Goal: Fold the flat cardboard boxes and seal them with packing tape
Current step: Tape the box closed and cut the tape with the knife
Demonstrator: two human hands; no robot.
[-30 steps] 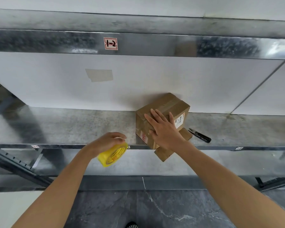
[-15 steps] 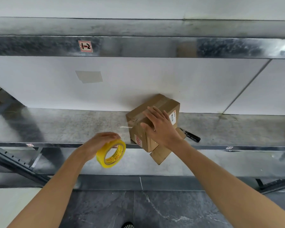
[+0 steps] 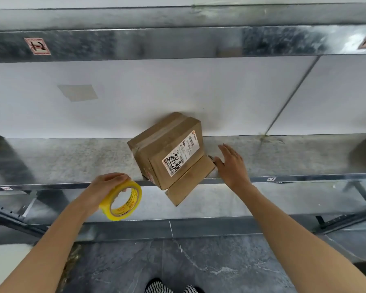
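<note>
Roughly, box (image 3: 167,152) sits between left hand (image 3: 103,187), right hand (image 3: 232,164).

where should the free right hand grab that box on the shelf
Probably the box top, coming from the right: the right hand is open on that side and the faces are flat and closed. Skip the loose flap overhanging the shelf edge.

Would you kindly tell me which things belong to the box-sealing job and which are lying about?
Job: brown cardboard box; yellow packing tape roll, held by left hand; right hand, open beside the box.
Lying about: red-bordered sticker on metal shelf beam; beige patch on white wall.
</note>
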